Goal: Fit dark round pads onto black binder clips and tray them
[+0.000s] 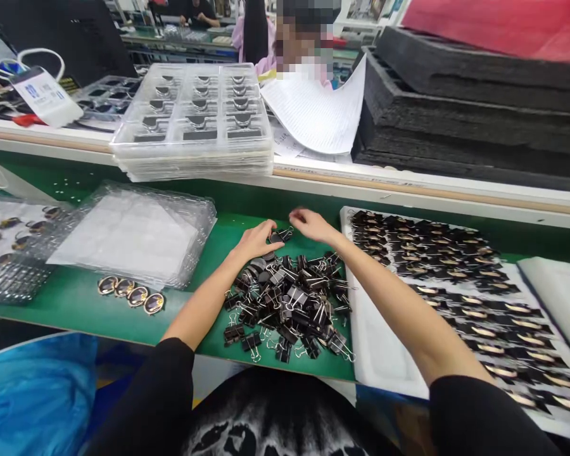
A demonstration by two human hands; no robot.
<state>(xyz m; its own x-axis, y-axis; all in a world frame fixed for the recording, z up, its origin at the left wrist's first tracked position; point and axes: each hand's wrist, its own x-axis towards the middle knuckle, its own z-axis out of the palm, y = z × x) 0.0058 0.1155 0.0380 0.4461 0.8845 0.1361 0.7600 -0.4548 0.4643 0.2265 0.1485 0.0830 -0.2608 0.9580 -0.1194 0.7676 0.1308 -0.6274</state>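
My left hand is at the far side of the clip pile, its thumb and fingers closed around a black binder clip. A small dark rounded piece seems to sit with this clip, partly covered by the fingers. Just to the right, my right hand is raised with curled fingers pinched together; its fingertips are slightly blurred and what they hold, if anything, is hidden. Below both hands lies a heap of black binder clips with silver wire handles. Several dark flat rounded pieces rest at its upper left edge.
On the right, a white tray carries rows of clipped pieces. Clear plastic trays and several gold-rimmed round pieces are on the left. The shelf holds stacked clear trays, papers and black foam. A person sits beyond.
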